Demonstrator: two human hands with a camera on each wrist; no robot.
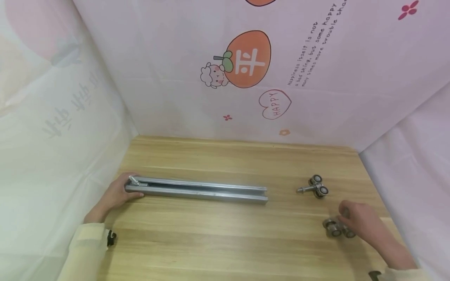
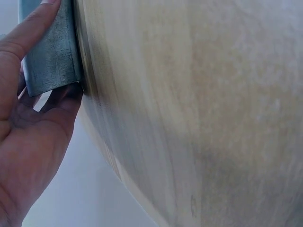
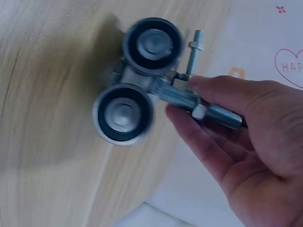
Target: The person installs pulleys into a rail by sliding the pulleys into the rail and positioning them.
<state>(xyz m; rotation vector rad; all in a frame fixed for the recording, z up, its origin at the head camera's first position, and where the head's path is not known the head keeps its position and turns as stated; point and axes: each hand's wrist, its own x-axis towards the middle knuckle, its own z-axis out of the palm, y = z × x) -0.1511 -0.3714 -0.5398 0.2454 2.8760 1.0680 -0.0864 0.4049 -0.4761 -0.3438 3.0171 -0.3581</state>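
Note:
A galvanised metal track point(image 1: 204, 191) with a slot along its top lies across the wooden table. My left hand point(image 1: 117, 192) grips its left end, thumb on the near side; the left wrist view shows the track's end point(image 2: 53, 61) between thumb and fingers. A threaded bolt point(image 1: 133, 180) sticks up from the slot beside that hand. At the right, my right hand point(image 1: 363, 222) pinches a roller trolley point(image 3: 124, 113) by its threaded stem point(image 3: 177, 97), the wheels hanging toward the table. Behind it a second roller trolley point(image 1: 318, 187) rests on the wood, stem pointing left.
The wooden table point(image 1: 211, 242) is enclosed by printed white cloth point(image 1: 175, 97) at the back and plain pale cloth point(image 1: 418, 156) at the right. More cloth point(image 1: 52, 156) hangs on the left, close to the left arm.

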